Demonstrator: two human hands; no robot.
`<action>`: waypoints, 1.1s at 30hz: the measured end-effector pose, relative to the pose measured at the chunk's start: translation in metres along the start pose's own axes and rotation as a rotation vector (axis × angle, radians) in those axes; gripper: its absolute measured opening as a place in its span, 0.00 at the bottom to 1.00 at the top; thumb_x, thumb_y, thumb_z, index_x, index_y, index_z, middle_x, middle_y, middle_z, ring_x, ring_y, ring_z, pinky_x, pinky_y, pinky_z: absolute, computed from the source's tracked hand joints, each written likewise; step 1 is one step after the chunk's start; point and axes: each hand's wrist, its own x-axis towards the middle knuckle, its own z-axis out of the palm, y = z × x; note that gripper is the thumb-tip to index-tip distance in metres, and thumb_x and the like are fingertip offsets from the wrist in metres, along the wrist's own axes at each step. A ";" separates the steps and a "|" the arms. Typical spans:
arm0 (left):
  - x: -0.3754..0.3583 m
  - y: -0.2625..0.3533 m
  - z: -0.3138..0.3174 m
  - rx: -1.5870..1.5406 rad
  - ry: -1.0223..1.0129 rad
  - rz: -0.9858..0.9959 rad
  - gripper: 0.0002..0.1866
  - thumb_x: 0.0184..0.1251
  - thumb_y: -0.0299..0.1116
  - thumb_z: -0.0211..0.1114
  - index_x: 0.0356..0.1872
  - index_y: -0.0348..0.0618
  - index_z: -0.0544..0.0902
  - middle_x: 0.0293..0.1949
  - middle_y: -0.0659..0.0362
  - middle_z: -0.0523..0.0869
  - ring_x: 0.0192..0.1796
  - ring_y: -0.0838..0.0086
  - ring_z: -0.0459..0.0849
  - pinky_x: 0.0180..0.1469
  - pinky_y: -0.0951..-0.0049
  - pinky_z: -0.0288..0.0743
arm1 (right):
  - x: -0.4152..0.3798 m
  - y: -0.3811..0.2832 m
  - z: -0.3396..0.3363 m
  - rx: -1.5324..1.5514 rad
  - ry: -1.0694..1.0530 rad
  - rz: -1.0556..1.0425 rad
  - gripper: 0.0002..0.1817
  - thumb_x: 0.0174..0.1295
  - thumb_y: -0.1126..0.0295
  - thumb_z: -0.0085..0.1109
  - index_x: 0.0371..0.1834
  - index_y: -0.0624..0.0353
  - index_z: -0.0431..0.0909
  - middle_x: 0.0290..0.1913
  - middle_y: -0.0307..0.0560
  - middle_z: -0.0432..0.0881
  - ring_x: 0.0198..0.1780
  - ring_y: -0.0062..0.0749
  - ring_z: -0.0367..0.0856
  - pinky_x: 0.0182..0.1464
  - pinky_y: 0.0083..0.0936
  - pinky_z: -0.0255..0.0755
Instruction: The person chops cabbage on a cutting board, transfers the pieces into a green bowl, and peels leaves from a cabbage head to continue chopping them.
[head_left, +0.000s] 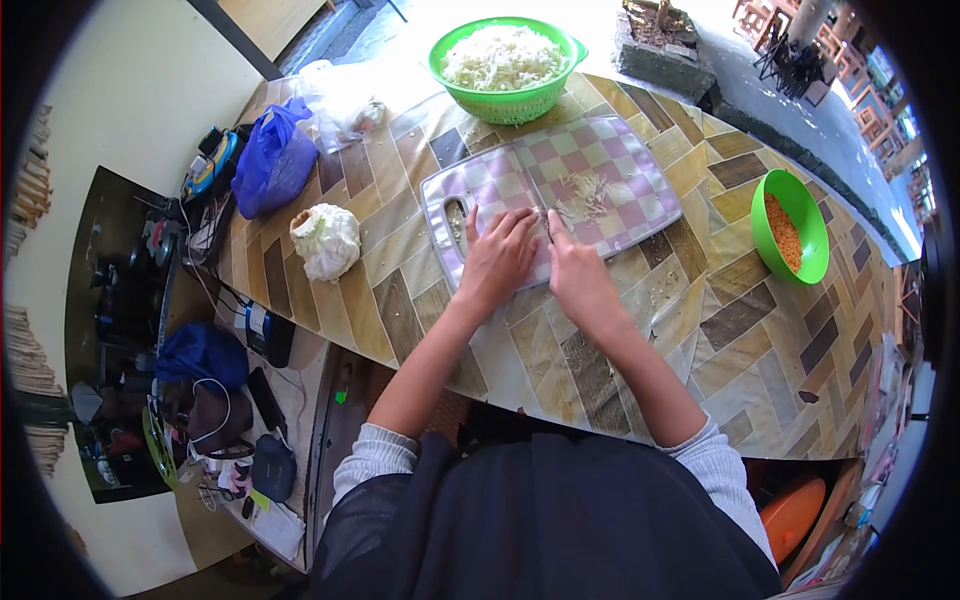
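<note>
My right hand (578, 270) is closed around the handle of a knife (528, 172), its blade pointing away from me across a pink-and-white checkered cutting board (640, 165). My left hand (497, 255) rests on the board left of the knife, fingers bent down with the tips close to the blade. Whatever lies under those fingertips is hidden or too small to name. Thin pale shreds (590, 195), like cut cabbage, are scattered on the board right of the blade. A pale, trimmed cabbage head (327, 242) sits on the table to the left.
Beyond the board stands a green colander (510, 105) heaped with pale shreds. A green bowl (765, 225) at right holds orange shreds. Blue (272, 160) and clear plastic bags (335, 115) lie back left. Small scraps dot the patterned tablecloth (740, 330).
</note>
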 end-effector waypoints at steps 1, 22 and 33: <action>0.000 0.000 0.000 0.000 0.002 0.000 0.16 0.71 0.37 0.56 0.57 0.45 0.78 0.57 0.61 0.80 0.62 0.68 0.75 0.74 0.46 0.42 | -0.003 0.001 0.007 -0.058 0.010 0.004 0.30 0.66 0.75 0.48 0.72 0.68 0.57 0.35 0.69 0.82 0.38 0.59 0.84 0.40 0.44 0.79; -0.001 -0.003 0.003 -0.049 0.043 0.010 0.14 0.69 0.35 0.57 0.51 0.43 0.80 0.55 0.60 0.82 0.63 0.66 0.74 0.73 0.48 0.42 | 0.018 0.008 0.020 0.008 0.065 -0.011 0.28 0.68 0.73 0.48 0.71 0.67 0.59 0.37 0.70 0.81 0.40 0.61 0.82 0.41 0.48 0.76; -0.001 -0.003 0.002 -0.052 0.046 0.005 0.13 0.68 0.35 0.57 0.50 0.43 0.80 0.55 0.60 0.81 0.63 0.67 0.74 0.73 0.49 0.43 | -0.003 -0.002 0.024 -0.114 0.054 0.013 0.28 0.66 0.75 0.48 0.71 0.68 0.60 0.36 0.69 0.81 0.41 0.60 0.82 0.43 0.46 0.76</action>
